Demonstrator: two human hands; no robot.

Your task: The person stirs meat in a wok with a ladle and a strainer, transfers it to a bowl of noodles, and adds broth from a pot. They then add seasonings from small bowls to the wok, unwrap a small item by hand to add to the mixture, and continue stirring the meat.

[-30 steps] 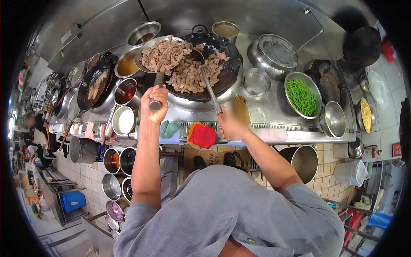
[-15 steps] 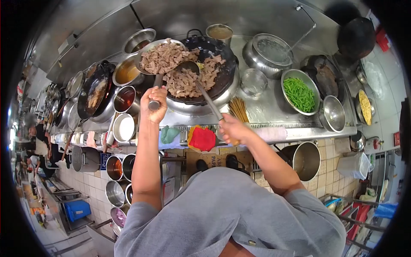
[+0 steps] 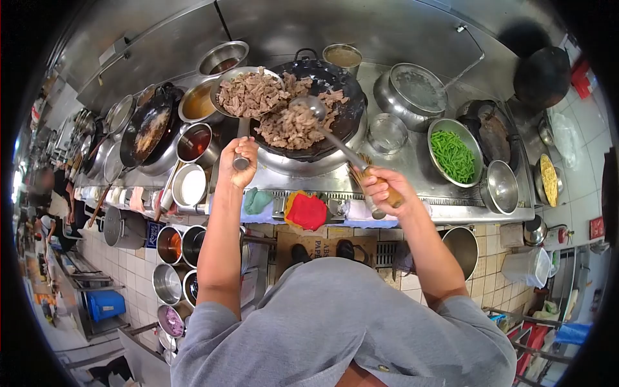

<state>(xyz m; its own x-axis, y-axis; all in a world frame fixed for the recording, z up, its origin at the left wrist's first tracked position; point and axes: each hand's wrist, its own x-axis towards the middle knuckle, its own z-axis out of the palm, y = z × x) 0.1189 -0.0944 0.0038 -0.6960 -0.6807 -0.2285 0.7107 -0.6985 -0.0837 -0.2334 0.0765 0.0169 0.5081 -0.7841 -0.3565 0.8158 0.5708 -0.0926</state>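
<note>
My left hand (image 3: 238,162) is wrapped round the handle of a wide metal strainer (image 3: 244,129). Sliced cooked meat (image 3: 253,93) is heaped in the strainer, which sits over the left side of a black wok (image 3: 351,90). More meat (image 3: 284,131) lies in the wok beneath and beside it. In my right hand (image 3: 391,189) is the wooden grip of a metal ladle (image 3: 342,148). The ladle's bowl is over the wok's meat, close to the strainer's right rim, with pieces gathered at it. Both sets of fingers are closed.
Right of the wok stand a lidded pot (image 3: 412,97), a glass-like bowl (image 3: 387,133) and a bowl of green beans (image 3: 453,153). To the left are a pot of red liquid (image 3: 193,143) and another wok (image 3: 147,135). A red cloth (image 3: 305,211) lies on the front edge.
My right hand has moved right, and the ladle's bowl has turned and come up among the meat. My left hand still keeps the strainer over the wok. The whole view has shifted slightly.
</note>
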